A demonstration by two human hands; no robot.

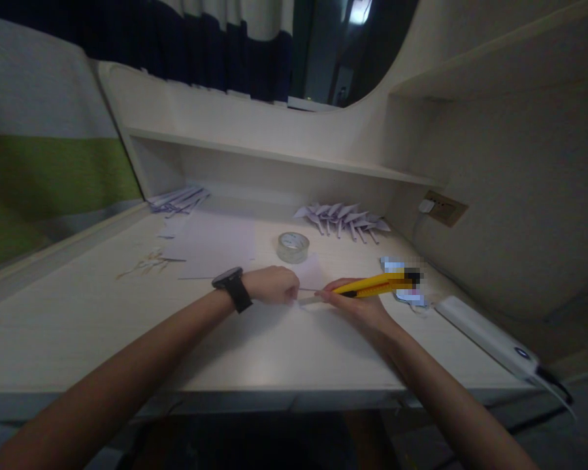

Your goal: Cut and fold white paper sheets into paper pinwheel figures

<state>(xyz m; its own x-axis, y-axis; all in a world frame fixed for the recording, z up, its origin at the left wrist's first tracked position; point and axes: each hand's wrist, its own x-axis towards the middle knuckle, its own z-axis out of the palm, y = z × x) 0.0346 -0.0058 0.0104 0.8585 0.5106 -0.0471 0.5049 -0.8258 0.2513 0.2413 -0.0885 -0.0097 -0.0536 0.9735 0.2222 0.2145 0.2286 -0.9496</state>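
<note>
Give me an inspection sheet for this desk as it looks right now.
Surface: pale desk.
Job's things: yellow utility knife; small paper strip.
Clutter: tape roll, folded paper shapes, paper stack, scraps, white bar-shaped device.
Hands: left hand pinches the strip; right hand grips the knife.
Cables: a cord leaves the device.
Surroundings: shelf, wall outlet, curtain.

desk [102, 326] | tape roll [293, 247] | paper sheets [215, 245] | folded paper shapes [345, 217]
</note>
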